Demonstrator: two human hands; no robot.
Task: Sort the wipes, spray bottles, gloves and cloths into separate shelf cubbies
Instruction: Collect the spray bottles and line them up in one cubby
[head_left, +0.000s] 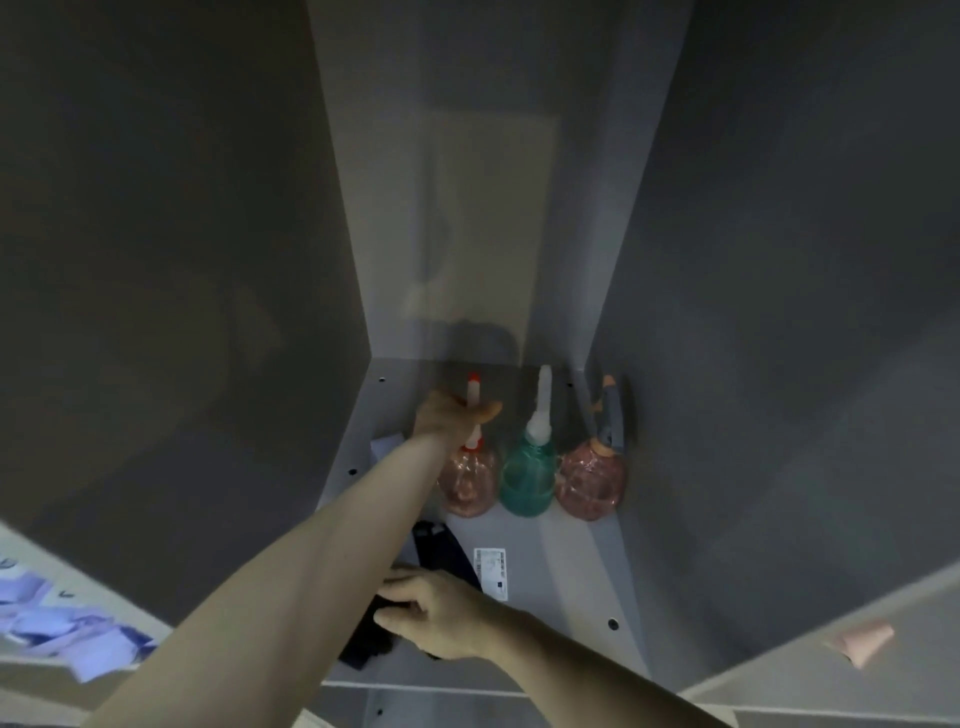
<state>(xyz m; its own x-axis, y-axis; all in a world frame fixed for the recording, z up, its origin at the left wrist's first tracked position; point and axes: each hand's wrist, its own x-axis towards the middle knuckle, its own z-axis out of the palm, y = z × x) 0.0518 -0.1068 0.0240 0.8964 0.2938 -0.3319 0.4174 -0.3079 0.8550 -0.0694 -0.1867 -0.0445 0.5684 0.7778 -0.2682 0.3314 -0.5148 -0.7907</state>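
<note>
**Deep in the cubby: third bottle going down, dark cloth at the front**

Off to the far left, outside the shelf, I make out a pale blue heap, too blurred to name. Inside the grey cubby, my left hand reaches to the back and curls round the neck of the left pink spray bottle, which stands upright on the cubby floor. Just beside it stands the green spray bottle, and next to that the right pink spray bottle, hard against the right wall. Nearer the front edge, my right hand grips a dark cloth lying on the cubby floor beside a white label.

I judge the step to be seating the last bottle in the row while the cloth is being cleared from this cubby. Next I'd need to let go of the neck without tipping the bottle, then draw the cloth out toward its own cubby. At the far right, something pink sits in the neighbouring cubby; I cannot tell what.
</note>
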